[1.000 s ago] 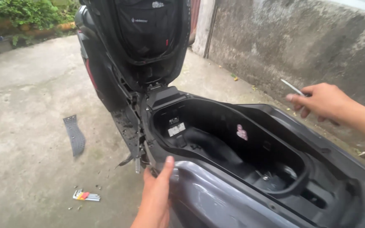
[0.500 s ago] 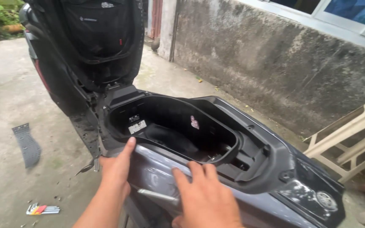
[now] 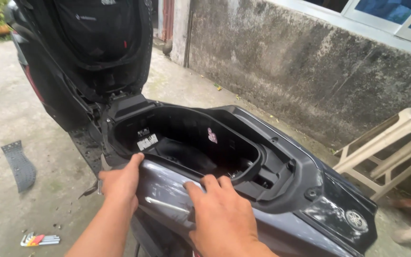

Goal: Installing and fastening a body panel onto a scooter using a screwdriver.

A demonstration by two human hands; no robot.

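A dark grey scooter stands with its seat (image 3: 101, 38) raised and the black under-seat storage well (image 3: 186, 143) open. My left hand (image 3: 122, 183) grips the near rim of the grey side panel (image 3: 286, 233), thumb over the well's edge. My right hand (image 3: 224, 219) lies on the same panel just right of it, fingers spread toward the rim. A thin silver tool (image 3: 166, 205) sticks out leftward from under its thumb and rests against the panel.
On the concrete ground at the left lie a perforated grey plate (image 3: 20, 166) and a set of hex keys (image 3: 39, 239). A stained wall (image 3: 310, 71) runs behind the scooter. A pale plastic stool (image 3: 391, 152) stands at the right, with what looks like another person's foot (image 3: 407, 233) near it.
My right hand came down from the far side of the scooter onto the near side panel, still with the tool. My left hand slid along the rim. The view shifted right.
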